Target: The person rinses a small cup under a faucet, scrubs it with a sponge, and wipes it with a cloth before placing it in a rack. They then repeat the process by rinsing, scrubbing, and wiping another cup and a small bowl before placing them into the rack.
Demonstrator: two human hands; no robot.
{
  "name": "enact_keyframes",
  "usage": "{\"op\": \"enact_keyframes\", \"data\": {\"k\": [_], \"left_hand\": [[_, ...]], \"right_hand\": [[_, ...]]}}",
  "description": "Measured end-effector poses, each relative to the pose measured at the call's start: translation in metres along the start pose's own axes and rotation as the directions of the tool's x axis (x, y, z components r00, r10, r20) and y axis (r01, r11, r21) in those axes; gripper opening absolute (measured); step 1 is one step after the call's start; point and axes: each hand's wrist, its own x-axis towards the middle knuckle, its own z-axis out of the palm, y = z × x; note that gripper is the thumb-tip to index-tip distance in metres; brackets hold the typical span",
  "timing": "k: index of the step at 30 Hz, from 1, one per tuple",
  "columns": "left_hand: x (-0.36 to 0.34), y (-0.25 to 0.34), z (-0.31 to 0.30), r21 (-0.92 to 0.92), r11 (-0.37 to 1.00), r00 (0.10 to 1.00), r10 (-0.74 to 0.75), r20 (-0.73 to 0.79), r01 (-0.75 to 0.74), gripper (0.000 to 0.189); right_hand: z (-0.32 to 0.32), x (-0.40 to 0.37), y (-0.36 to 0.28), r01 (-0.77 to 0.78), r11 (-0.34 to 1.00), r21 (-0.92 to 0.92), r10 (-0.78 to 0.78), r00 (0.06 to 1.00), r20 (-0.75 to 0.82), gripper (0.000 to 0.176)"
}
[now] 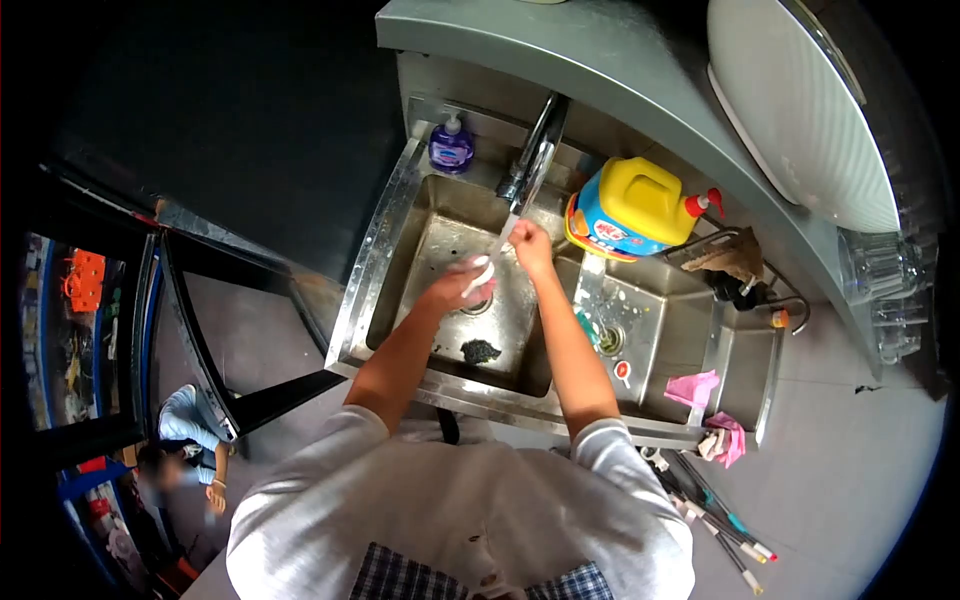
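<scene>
Over the left sink basin [408, 262], both my hands are close to the water running from the chrome faucet [540, 155]. My left hand [455, 287] is closed around a small white curved piece [480, 277], its exact kind unclear. A bit of pink shows just beneath it. On the other side of the stream, my right hand [532, 246] has its fingers curled together at the water; what they hold, if anything, is hidden. A dark scouring pad [481, 351] lies on the basin floor below my left forearm.
A purple soap bottle [451, 146] stands at the back left corner. The big yellow detergent jug [630, 208] sits behind the right basin [655, 330]. Pink cloths [692, 388] hang at the right edge. Overhead juts a grey shelf [560, 45]. A person [190, 420] crouches at lower left.
</scene>
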Motion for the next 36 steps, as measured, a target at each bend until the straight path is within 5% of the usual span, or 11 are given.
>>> {"op": "enact_keyframes", "data": {"k": [6, 13, 15, 17, 19, 21, 23, 27, 28, 32, 36], "left_hand": [[0.022, -0.023, -0.006, -0.177, 0.983, 0.999, 0.036, -0.014, -0.038, 0.032], [0.031, -0.008, 0.004, -0.324, 0.937, 0.991, 0.125, -0.044, -0.132, 0.041], [0.019, -0.009, 0.012, 0.321, 0.878, 0.904, 0.410, -0.122, -0.355, 0.037], [0.003, -0.008, 0.020, 0.835, 0.420, 0.757, 0.653, -0.006, -0.356, 0.033], [0.032, -0.024, -0.019, 0.300, 0.840, 0.858, 0.501, -0.113, -0.451, 0.028], [0.033, -0.021, -0.031, -0.397, 0.875, 0.960, 0.270, -0.074, -0.276, 0.028], [0.031, -0.024, -0.037, -0.226, 0.921, 0.944, 0.288, -0.159, -0.319, 0.026], [0.027, -0.027, -0.009, -0.135, 0.919, 0.889, 0.308, -0.340, -0.370, 0.022], [0.030, -0.025, -0.001, -0.144, 0.929, 0.877, 0.258, -0.406, -0.340, 0.017], [0.024, -0.021, 0.025, -0.320, 0.911, 0.946, 0.175, -0.272, -0.261, 0.014], [0.052, -0.039, -0.021, -0.280, 0.951, 0.976, 0.175, 0.130, -0.133, 0.027]], "right_hand": [[0.002, 0.063, -0.029, 0.145, 0.694, -0.705, -0.206, 0.978, -0.002, 0.037], [0.018, 0.021, -0.031, -0.100, 0.852, -0.514, -0.008, 0.979, -0.204, 0.028], [0.033, 0.002, 0.003, 0.130, 0.913, -0.387, -0.150, 0.988, -0.022, 0.024], [0.056, -0.007, 0.014, 0.046, 0.951, -0.307, -0.074, 0.994, -0.082, 0.023], [0.063, -0.007, 0.014, 0.020, 0.993, -0.112, -0.034, 0.992, -0.123, 0.017], [0.068, -0.007, 0.017, -0.129, 0.955, 0.267, 0.147, 0.988, -0.049, 0.012], [0.060, -0.008, 0.020, -0.402, 0.602, 0.690, 0.347, 0.910, 0.227, 0.009], [0.035, -0.013, 0.008, -0.543, 0.515, 0.663, 0.383, 0.838, 0.389, 0.016], [0.037, -0.022, -0.019, -0.599, 0.394, 0.697, 0.595, 0.745, 0.303, 0.021], [0.007, -0.038, -0.018, -0.632, 0.526, 0.569, 0.405, 0.775, 0.486, 0.023], [-0.023, -0.047, -0.018, -0.389, 0.790, 0.475, 0.357, 0.920, 0.160, 0.017]]}}
